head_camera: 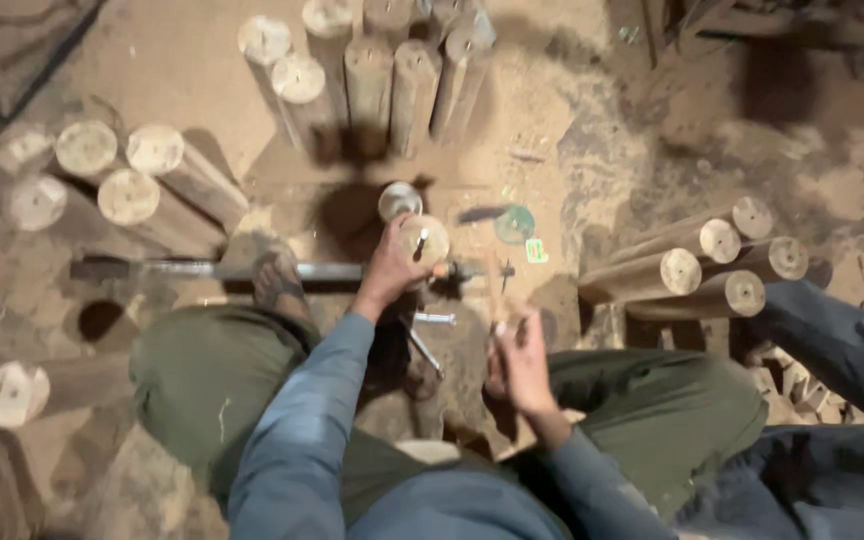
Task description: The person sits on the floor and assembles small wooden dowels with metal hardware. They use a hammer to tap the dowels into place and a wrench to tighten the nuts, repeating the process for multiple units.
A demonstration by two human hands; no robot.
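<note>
Two bare hands are working: left hand (392, 268) clamping the round pale wooden peg (425, 238) steady, right hand (520, 362) pinching something small.

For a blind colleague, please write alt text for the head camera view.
Seen from above, a seated person's left hand grips a round wooden peg standing on end, while the right hand is raised, loosely closed. Stacks of similar wooden pegs and a metal bar lie on the sawdust floor.

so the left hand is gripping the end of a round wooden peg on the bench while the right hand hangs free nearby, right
Not quite: in the head view the peg stands over sawdust-covered ground, not a bench. The left hand does grip its end, and the right hand hangs free nearby.
</note>
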